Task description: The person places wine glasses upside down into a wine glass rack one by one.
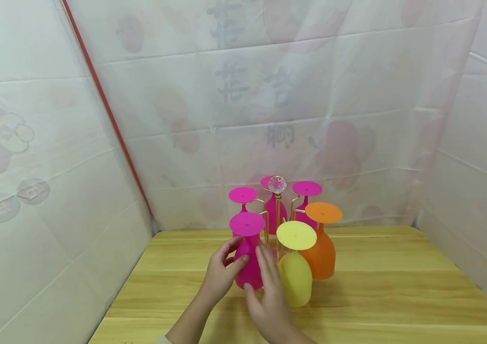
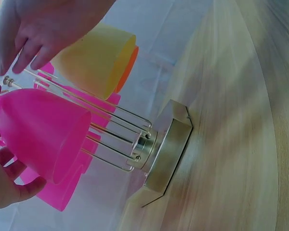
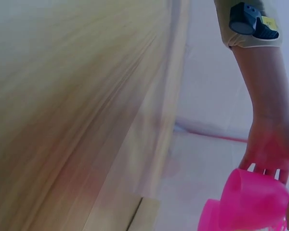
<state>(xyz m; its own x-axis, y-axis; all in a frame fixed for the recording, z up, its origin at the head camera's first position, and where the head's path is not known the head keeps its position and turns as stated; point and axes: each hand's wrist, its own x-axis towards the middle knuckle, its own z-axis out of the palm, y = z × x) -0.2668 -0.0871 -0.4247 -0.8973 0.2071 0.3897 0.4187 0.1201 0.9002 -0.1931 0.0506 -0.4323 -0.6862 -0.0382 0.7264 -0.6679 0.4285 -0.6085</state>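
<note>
A pink goblet [image 1: 249, 267] hangs upside down at the near left of a gold glass rack [image 2: 173, 137], its foot uppermost. My left hand [image 1: 219, 272] holds it from the left, thumb across the front and fingers at its side. On its right side, my right hand [image 1: 269, 298] lies with nearly straight fingers, the thumb near the goblet's lower rim. In the left wrist view, the right hand [image 2: 53, 29] shows above the pink bowl. A yellow goblet [image 1: 296, 282] hangs just right of my right hand, and an orange goblet [image 1: 322, 253] is beyond it.
More pink goblets [image 1: 307, 188] hang around the back of the rack. A clear faceted ball [image 1: 277, 184] tops its centre post. The rack's angular base stands on a wooden table [image 1: 389, 286]. Printed white cloth [image 1: 243, 110] surrounds the table's back and sides.
</note>
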